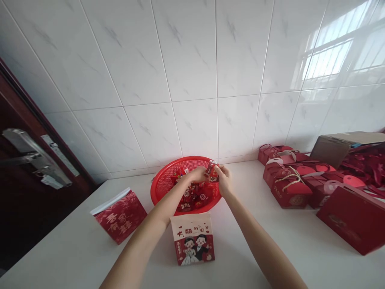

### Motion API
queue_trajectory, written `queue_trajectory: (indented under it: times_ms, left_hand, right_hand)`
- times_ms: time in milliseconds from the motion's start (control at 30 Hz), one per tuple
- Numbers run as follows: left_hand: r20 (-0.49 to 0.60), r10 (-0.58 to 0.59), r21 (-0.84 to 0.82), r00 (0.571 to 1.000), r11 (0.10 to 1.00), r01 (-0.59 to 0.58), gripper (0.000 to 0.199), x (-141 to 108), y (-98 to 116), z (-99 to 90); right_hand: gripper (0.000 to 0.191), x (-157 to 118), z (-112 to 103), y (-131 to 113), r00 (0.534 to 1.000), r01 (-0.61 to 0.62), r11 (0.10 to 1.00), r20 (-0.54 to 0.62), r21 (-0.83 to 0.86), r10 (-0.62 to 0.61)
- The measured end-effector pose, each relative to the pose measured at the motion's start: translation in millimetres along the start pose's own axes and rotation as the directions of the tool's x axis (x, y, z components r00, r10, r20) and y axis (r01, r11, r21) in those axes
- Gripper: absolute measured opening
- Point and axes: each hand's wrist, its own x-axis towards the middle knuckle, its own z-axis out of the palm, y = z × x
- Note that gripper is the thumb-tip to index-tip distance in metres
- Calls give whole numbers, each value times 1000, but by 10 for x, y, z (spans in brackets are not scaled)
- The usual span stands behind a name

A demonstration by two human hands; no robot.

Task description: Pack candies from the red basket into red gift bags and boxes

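A red perforated plastic basket (156, 192) stands against the wall with several red-wrapped candies (194, 196) inside. Above its right side, my right hand (225, 178) pinches a small red candy packet (213, 173) between thumb and fingers. My left hand (197, 175) is closed at the packet's left edge, over the basket; its fingertips are partly hidden. In front of the basket, between my forearms, stands a cream and red paper gift bag (195, 241) printed with a cartoon wedding couple.
A red paper bag (122, 216) with a white top edge stands at the left. On the right are several red gift boxes (290, 192) with twine handles, a plain red box (355, 218) and a cardboard carton (331, 150). A tiled wall (195, 80) closes the back; a dark door (18, 192) is far left.
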Motion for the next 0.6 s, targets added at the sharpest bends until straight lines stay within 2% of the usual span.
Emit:
queue_trajectory:
  times_ms: [100,233,333,433,500,600]
  left_hand:
    - [-7,21,4,1000,1000,-21,7,-49,101,-134]
    - [-115,29,-80,993,996,-38,23,-278,141,-228]
    - [-203,-123,-262,971,963,67,40,-500,135,-246]
    - [-193,-285,-400,939,897,190,47,-685,155,-231]
    - [-163,-316,-417,935,881,225,46,-779,178,-205]
    - [-170,-289,-332,942,917,222,47,-887,181,-156]
  right_hand:
    - [44,-7,-2,-12,999,-16,1000,49,8,16]
    - [46,-23,-2,-43,988,-34,999,147,-8,35]
    - [45,-40,-2,-76,975,-10,997,219,-75,26]
    - [41,-68,8,-108,959,66,983,284,-170,-15]
    - [38,-97,26,-123,945,110,970,324,-219,-34]
    - [35,-151,66,-140,919,140,960,392,-243,-34]
